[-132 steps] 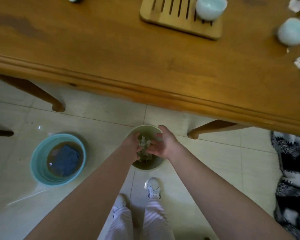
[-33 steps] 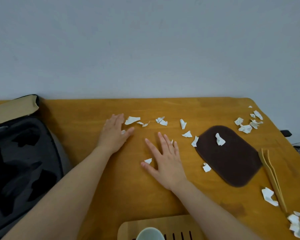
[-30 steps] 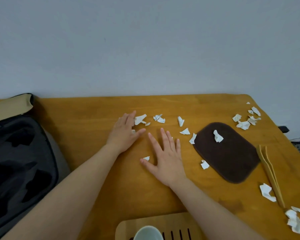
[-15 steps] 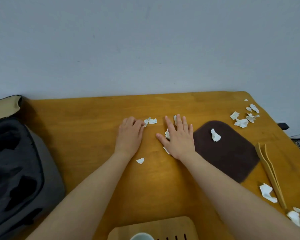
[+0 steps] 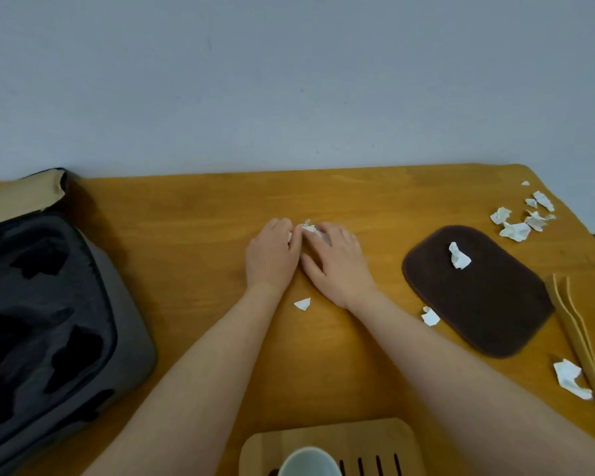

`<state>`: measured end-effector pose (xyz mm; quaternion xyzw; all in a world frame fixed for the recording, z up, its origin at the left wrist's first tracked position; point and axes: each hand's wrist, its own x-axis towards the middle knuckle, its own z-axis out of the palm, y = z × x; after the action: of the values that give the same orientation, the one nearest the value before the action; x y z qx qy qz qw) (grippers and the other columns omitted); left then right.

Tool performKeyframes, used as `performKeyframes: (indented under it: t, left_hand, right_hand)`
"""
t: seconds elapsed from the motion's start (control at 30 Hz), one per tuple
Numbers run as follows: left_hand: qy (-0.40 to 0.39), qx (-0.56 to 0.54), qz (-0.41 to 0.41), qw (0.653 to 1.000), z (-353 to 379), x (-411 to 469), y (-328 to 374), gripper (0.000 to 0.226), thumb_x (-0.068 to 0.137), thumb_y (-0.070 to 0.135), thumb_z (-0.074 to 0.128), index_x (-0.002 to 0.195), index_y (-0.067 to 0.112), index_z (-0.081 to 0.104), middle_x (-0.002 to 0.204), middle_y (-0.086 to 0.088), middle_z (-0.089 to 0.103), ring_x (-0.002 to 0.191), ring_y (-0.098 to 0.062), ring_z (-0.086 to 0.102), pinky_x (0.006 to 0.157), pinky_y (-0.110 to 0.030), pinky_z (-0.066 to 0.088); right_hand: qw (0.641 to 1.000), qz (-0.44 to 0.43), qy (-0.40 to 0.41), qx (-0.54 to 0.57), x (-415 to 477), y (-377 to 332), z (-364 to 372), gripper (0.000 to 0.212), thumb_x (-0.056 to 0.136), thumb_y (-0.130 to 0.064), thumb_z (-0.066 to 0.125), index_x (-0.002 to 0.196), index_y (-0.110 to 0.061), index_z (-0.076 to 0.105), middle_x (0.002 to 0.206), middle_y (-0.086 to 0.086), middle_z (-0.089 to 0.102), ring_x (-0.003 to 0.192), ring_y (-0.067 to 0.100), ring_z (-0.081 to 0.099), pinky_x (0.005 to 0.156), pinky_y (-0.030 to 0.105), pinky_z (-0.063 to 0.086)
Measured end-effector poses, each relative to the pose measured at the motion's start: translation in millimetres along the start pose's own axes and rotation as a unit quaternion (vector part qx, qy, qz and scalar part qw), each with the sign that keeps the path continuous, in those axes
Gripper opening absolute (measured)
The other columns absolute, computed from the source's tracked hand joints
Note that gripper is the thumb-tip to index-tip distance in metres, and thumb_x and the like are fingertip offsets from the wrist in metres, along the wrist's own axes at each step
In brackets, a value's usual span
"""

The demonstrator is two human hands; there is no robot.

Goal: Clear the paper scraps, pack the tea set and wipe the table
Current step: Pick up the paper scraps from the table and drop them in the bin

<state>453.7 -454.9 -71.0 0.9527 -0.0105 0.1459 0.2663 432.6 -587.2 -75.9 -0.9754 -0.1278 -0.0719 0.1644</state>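
Where Two Hands Met, Scraps Bunched

While both rested on the orange-brown wooden table, the left hand and right hand curled their fingers round one bunch of torn white paper scraps, pinched between them. A loose white scrap lay at their 6 o'clock. The dark brown rounded cloth mat sat at 3 o'clock, and the open grey padded case at 9 o'clock.

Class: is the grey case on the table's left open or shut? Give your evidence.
Open. The grey case lies with its dark foam insert and shaped cut-outs exposed, its tan-lined lid flipped back behind.
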Motion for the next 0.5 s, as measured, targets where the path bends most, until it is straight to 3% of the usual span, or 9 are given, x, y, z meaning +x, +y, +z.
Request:
performKeyframes:
  t: [0.13,0.2,0.27,0.37,0.43,0.5]
  left_hand:
    - [0.0,-0.06,-0.064,0.996,-3,2,0,0.03,0.095,0.027,0.05,0.07,0.015,0.04,0.061,0.005,0.039,0.064,-0.021,0.04,0.057,-0.031,0.018]
    - [-0.031,-0.081,-0.109,0.99,-6,6,1,0.03,0.093,0.028,0.052,0.069,0.017,0.04,0.059,0.005,0.042,0.063,-0.021,0.041,0.057,-0.033,0.022]
    - [-0.073,-0.126,-0.136,0.98,-12,11,0,0.029,0.094,0.029,0.052,0.069,0.02,0.039,0.064,0.006,0.044,0.066,-0.019,0.043,0.056,-0.034,0.027]
    - [-0.116,-0.204,-0.172,0.957,-27,14,-3,0.012,0.097,0.026,0.049,0.089,0.017,0.047,0.083,0.003,0.052,0.076,-0.018,0.045,0.06,-0.031,0.032]
    - [-0.135,-0.21,-0.177,0.952,-43,4,-2,0.011,0.098,0.025,0.046,0.105,0.017,0.05,0.099,0.0,0.057,0.086,-0.018,0.049,0.069,-0.03,0.034]
    - [-0.16,-0.208,-0.153,0.953,-67,-16,4,0.017,0.1,0.024,0.043,0.114,0.02,0.052,0.103,-0.001,0.058,0.087,-0.016,0.052,0.073,-0.029,0.037]
  right_hand:
    - [0.999,-0.042,0.011,-0.026,-9,-4,0,0.063,0.085,-0.06,0.033,0.133,-0.024,0.054,0.125,0.005,0.052,0.117,0.027,0.045,0.1,0.042,0.034]
    - [0.999,-0.037,0.02,0.004,-13,-8,-1,0.066,0.083,-0.064,0.035,0.132,-0.024,0.056,0.123,0.002,0.052,0.117,0.024,0.044,0.102,0.041,0.033]
    - [0.997,-0.011,-0.01,0.07,-18,-13,-6,0.076,0.079,-0.07,0.032,0.137,-0.025,0.05,0.131,-0.001,0.048,0.126,0.019,0.037,0.11,0.039,0.026]
    - [0.984,-0.003,-0.084,0.154,-25,-18,-15,0.089,0.072,-0.079,0.036,0.146,-0.03,0.036,0.144,-0.004,0.037,0.138,0.015,0.024,0.119,0.039,0.008]
    - [0.984,-0.03,-0.133,0.118,-31,-18,-17,0.091,0.072,-0.076,0.046,0.149,-0.033,0.028,0.154,-0.003,0.026,0.145,0.015,0.012,0.119,0.039,-0.004]
    - [0.988,-0.043,-0.131,0.074,-36,-15,-13,0.079,0.084,-0.062,0.055,0.15,-0.033,0.026,0.158,-0.001,0.02,0.148,0.017,0.006,0.118,0.036,-0.008]
